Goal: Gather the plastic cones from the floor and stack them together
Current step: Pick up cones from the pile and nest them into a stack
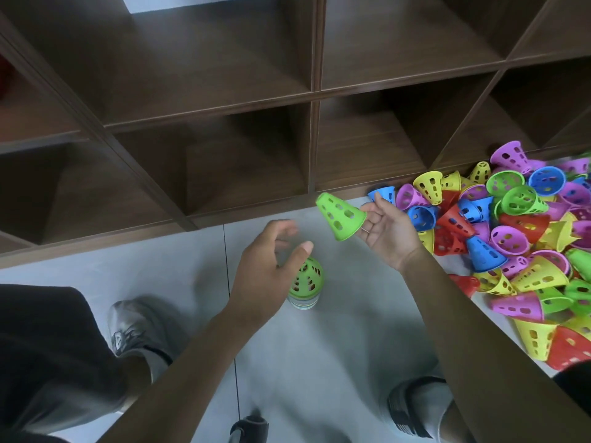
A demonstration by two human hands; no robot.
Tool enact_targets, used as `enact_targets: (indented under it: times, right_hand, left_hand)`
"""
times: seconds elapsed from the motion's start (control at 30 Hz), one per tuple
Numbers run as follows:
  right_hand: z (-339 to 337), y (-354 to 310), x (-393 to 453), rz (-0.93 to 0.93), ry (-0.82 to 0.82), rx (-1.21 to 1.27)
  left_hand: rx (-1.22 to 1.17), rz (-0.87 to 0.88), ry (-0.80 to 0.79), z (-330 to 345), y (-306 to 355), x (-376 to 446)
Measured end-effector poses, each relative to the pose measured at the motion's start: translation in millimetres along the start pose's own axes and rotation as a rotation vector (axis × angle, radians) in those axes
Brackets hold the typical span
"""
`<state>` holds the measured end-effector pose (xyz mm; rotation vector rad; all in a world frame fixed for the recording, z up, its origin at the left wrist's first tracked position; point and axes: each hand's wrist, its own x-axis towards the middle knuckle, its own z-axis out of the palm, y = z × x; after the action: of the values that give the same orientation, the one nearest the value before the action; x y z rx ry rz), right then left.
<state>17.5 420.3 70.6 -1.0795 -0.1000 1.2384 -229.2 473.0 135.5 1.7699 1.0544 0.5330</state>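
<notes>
A green perforated cone [340,215] hangs tilted in the air, narrow end to the upper left, its wide rim against the fingertips of my right hand [388,231]. That hand is palm up with its fingers spread and not curled round the cone. My left hand [268,266] hovers with loosely curled fingers, holding nothing, just above and left of a short stack of cones [307,282] topped by a green one, standing on the grey floor. A big loose pile of cones [518,238] in purple, yellow, blue, red and green lies to the right.
A dark wooden cubby shelf [313,97] runs along the far side, its base meeting the floor just behind the hands. My left shoe [134,327] and right shoe [412,407] stand on the floor on either side of the stack.
</notes>
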Motion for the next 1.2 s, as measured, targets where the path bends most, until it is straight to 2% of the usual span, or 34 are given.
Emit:
enact_targets:
  times: [0.13,0.3,0.43,0.57,0.63,0.7,0.9,1.0,1.1,1.2]
  right_hand:
    - [30,-5,-10,-0.005,-0.196,-0.048]
    - [52,-5,-18,0.025,-0.348,-0.118]
    - [59,-1,-19,0.048,-0.421,-0.145]
    - [57,-3,-17,0.063,-0.437,-0.238]
    - [48,-5,-14,0.075,-0.389,-0.334]
    - [38,-5,-11,0.060,-0.266,-0.462]
    - [-19,5,8,0.010,0.323,-0.667]
    - [-62,13,18,-0.054,0.537,-0.837]
    - [-95,19,15,-0.025,0.639,-1.077]
    - [-111,21,9,0.004,0.658,-1.126]
  left_hand:
    - [-0.057,-0.044,-0.001,0,7,2]
    - [-0.187,-0.032,0.008,0,18,3]
    - [-0.342,0.012,0.041,-3,25,2]
    - [-0.367,0.060,0.089,-5,25,0]
    - [-0.335,0.059,0.105,-5,26,-2]
    - [-0.289,0.050,0.103,-5,25,-4]
    - [-0.003,0.096,0.105,-3,6,-14]
    - [0.071,0.120,0.069,-1,-12,-15]
    - [0.166,0.147,0.038,2,-29,-17]
    - [0.231,0.167,0.036,5,-40,-21]
